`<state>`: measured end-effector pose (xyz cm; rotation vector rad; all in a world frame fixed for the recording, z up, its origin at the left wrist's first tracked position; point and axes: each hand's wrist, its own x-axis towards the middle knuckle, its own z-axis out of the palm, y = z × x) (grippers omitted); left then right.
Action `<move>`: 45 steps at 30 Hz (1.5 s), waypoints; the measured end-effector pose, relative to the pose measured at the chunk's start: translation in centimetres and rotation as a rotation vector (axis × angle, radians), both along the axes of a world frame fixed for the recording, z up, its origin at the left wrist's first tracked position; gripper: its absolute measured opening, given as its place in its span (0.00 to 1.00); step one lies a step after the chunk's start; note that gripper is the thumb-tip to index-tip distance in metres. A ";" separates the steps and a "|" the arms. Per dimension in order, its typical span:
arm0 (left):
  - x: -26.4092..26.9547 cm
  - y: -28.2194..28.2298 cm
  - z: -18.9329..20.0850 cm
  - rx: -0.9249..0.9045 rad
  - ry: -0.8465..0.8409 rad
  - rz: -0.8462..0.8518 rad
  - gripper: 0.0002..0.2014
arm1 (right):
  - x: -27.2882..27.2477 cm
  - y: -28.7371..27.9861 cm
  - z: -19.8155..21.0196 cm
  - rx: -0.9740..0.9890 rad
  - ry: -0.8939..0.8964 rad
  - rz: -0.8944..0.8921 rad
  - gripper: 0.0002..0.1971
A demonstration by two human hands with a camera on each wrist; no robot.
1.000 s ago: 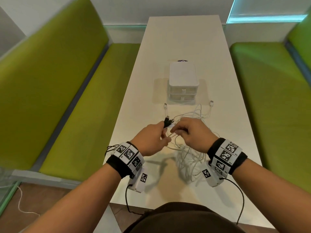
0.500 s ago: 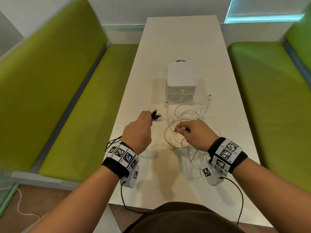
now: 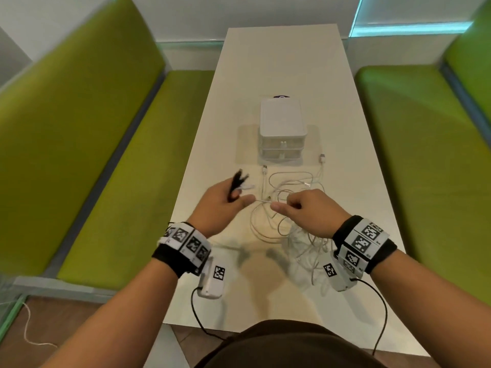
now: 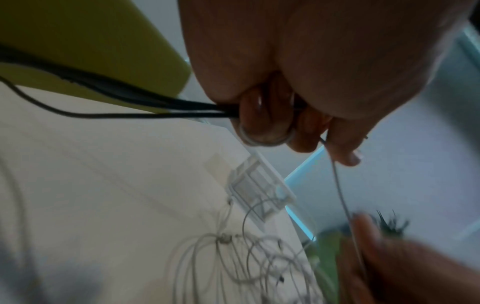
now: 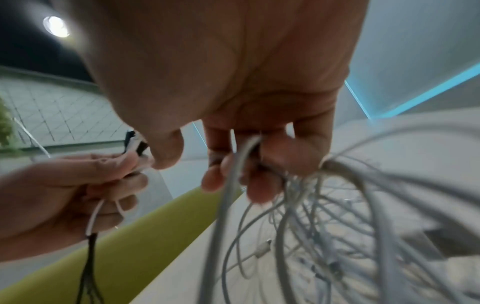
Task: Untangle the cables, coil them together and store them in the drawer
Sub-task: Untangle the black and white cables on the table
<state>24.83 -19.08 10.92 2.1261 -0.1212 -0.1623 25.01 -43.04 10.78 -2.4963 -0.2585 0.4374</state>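
A tangle of white cables (image 3: 285, 193) lies on the white table (image 3: 281, 62) in front of a small white drawer unit (image 3: 281, 128) with both drawers closed. My left hand (image 3: 236, 200) grips a bundle of black cables (image 4: 155, 107), whose plugs (image 3: 239, 179) stick up above the fist beside a white connector (image 3: 248, 186). My right hand (image 3: 281, 207) pinches a white cable (image 4: 340, 195) that runs taut between the two hands. More white loops (image 5: 337, 216) hang from the curled fingers (image 5: 215, 179) of the right hand. In the right wrist view the left hand (image 5: 64, 195) holds black strands (image 5: 88, 277).
Green benches (image 3: 93, 155) run along both sides of the table. Two loose white connectors (image 3: 265, 169) (image 3: 322, 157) lie just before the drawer unit. A dark object (image 3: 281, 96) peeks out behind it. The far half of the table is bare.
The hands, together one second ago, have drawn apart: my left hand moved left with the black cables. A white cable now stretches between them and the tangle lies more spread out.
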 end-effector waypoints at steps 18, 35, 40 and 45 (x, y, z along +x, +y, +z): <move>-0.9 -3.7 -0.6 0.204 -0.056 -0.163 0.04 | 0.4 1.3 -0.5 0.265 -0.077 -0.034 0.12; -0.4 -2.4 0.4 0.463 -0.235 -0.238 0.10 | 0.2 1.0 -0.8 0.319 0.005 -0.041 0.10; -0.5 -3.1 0.2 0.372 -0.153 -0.288 0.12 | -0.3 1.6 -0.5 0.385 -0.064 -0.044 0.03; 0.5 -0.8 0.7 0.548 -0.220 -0.213 0.05 | 0.0 0.3 -1.0 0.108 0.092 -0.016 0.12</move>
